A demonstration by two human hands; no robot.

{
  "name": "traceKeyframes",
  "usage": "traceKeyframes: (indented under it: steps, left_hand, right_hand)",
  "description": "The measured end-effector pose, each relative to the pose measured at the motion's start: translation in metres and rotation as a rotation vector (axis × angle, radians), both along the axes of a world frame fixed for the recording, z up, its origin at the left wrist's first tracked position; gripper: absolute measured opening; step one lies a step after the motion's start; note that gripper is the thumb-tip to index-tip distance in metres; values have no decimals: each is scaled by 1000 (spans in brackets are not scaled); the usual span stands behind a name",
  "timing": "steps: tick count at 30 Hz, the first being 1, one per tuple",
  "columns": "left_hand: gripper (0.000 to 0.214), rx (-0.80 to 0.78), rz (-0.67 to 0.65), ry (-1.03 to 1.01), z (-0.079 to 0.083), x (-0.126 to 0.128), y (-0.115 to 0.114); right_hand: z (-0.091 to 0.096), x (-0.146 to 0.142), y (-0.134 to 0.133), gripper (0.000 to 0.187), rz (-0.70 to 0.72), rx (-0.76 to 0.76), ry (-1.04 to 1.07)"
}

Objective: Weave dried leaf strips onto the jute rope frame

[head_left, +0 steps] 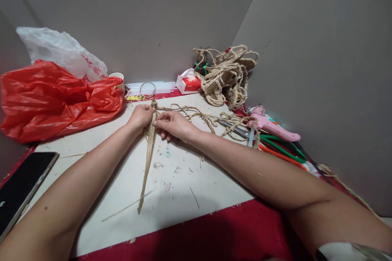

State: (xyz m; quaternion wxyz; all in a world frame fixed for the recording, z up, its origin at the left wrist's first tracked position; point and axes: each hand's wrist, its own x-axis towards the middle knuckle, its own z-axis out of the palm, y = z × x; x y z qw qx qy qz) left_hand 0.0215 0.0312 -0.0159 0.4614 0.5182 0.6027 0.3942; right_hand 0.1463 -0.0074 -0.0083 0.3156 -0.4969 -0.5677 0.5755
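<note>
Head view: on the white board (214, 187), twisted cord (185, 109) trailing toward three o'clock looked finished; the flat strip (149, 153), between and below the hands, seemed left to work, its long axis near twelve-to-six, tip just past six. Left hand (141, 116) pinched its top; right hand (174, 125) pinched its three-o'clock edge.

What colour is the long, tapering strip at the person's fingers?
The strip is pale straw-brown; it shows best in the head view.
</note>
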Motion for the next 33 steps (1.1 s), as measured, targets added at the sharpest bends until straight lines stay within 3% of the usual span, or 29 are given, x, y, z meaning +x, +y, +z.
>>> traceKeyframes:
  steps: [9, 16, 28, 33]
  left_hand:
    - [19, 61, 24, 26, -9, 1, 4]
    - [19, 123, 21, 42, -12, 1, 5]
    - [22, 32, -14, 13, -2, 5, 1]
    - [22, -17, -25, -32, 1, 4, 1]
  right_hand:
    - [-5, 1, 8, 22, 14, -54, 117]
    - [-8, -2, 10, 22, -21, 17, 130]
    - [-8, -6, 14, 23, -162, 116, -30]
    - [-7, 1, 14, 21, -176, 138, 83]
